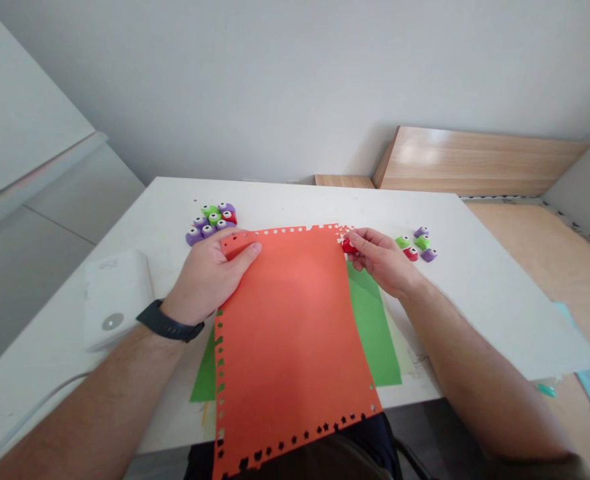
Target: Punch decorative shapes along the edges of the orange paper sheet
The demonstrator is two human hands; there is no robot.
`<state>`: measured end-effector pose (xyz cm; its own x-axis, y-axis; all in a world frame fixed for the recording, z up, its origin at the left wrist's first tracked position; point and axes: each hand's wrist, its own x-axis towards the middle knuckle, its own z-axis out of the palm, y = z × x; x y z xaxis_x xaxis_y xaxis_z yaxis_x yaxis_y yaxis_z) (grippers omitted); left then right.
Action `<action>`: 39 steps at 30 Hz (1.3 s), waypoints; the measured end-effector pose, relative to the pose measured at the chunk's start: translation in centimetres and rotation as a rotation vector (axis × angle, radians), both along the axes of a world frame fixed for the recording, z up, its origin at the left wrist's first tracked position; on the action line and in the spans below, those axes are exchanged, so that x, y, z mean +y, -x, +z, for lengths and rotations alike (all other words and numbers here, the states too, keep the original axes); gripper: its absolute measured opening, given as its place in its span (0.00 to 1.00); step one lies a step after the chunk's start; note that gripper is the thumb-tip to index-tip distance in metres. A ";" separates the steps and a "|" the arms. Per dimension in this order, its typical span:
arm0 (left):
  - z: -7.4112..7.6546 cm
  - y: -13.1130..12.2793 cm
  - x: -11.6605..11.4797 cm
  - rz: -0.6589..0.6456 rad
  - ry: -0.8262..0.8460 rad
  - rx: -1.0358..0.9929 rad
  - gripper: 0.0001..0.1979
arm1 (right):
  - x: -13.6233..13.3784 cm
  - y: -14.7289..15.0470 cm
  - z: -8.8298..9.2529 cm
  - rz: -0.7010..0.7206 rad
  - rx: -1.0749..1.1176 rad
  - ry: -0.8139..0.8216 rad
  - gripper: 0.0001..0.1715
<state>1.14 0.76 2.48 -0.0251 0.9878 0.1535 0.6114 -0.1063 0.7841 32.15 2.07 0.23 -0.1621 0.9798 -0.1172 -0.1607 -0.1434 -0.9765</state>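
Observation:
An orange sheet of paper (289, 320) is held up over the table, small star-like and other shapes cut out along its left, top and bottom edges. My left hand (215, 267) pinches its upper left corner, thumb on top. At the upper right corner, my right hand (379, 257) closes round a small red paper punch (349, 247), which sits at the paper's edge and is partly hidden by the fingers. Tiny cutouts show by that corner. Beneath the orange sheet lies green paper (375, 327).
Several purple, green and red paper punches (213, 219) cluster at the back left, with another group (421, 242) right of my right hand. A white box-shaped device (117, 300) and a cable (45, 407) are on the left of the white table (475, 287).

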 end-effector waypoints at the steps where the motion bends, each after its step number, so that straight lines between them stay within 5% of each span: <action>1: 0.0 0.0 0.0 -0.006 0.002 -0.007 0.17 | 0.0 0.0 0.0 -0.001 -0.001 -0.001 0.20; 39: 0.0 -0.1 0.0 -0.024 -0.041 -0.033 0.14 | 0.0 0.3 -0.5 0.123 0.078 0.089 0.16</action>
